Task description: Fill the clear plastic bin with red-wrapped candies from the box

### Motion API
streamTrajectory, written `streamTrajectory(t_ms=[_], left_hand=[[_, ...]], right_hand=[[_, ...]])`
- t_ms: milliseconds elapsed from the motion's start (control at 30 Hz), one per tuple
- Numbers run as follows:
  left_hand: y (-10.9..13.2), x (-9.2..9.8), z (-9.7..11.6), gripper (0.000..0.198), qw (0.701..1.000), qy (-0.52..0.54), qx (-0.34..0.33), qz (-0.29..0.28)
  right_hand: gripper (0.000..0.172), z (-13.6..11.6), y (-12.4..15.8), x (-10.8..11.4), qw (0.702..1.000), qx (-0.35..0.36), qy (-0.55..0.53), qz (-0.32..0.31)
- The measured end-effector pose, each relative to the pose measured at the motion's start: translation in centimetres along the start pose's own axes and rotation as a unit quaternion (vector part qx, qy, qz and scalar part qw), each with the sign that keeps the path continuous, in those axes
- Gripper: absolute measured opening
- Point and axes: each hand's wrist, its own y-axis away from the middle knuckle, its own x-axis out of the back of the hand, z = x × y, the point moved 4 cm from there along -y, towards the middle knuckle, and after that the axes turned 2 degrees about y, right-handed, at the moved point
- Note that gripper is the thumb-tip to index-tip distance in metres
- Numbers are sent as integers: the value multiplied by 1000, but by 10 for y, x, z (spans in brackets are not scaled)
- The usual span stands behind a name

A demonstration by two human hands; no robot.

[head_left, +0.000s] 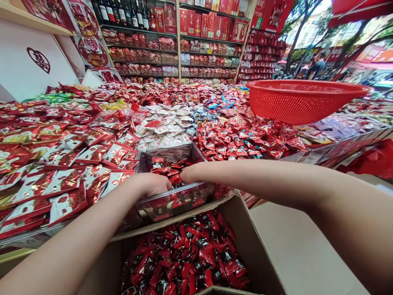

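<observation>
Both hands reach into a clear plastic bin that holds small red-and-black wrapped candies. My left hand is at the bin's near left side, fingers curled down among the candies, with the fingertips hidden. My right hand comes in from the right, bent at the wrist, and its fingers are out of sight behind the hand and in the candies. Whether either hand grips any candy does not show. Just below the bin, an open cardboard box contains many more of the same red-and-black candies.
White-and-red packets pile up on the left, white packets behind the bin. A red mesh basket rests on candies at the right. Stocked shelves stand at the back; a person is outside, far right.
</observation>
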Motion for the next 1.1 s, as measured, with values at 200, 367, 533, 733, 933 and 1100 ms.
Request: streamTrajectory(t_ms=[200, 367, 533, 733, 933, 1100], left_hand=[[1, 1, 2, 31, 1000, -17, 7, 12], [-4, 2, -2, 30, 999, -36, -1, 11], [-4, 2, -2, 31, 999, -44, -9, 13], [-3, 2, -1, 30, 999, -42, -16, 18], [-6, 1, -4, 31, 999, -47, -24, 11], [-9, 0, -6, 29, 998, -49, -48, -7]], right_hand=[[32, -17, 6, 1, 995, 74, 63, -28], [41, -24, 13, 7, 994, 83, 71, 1], [38, -18, 17, 9, 996, 90, -2, -18], [38, -17, 18, 2, 973, 81, -195, -99], [37, -25, 19, -4, 913, 96, -336, -211], [40, -26, 23, -3, 893, 105, -359, -250]])
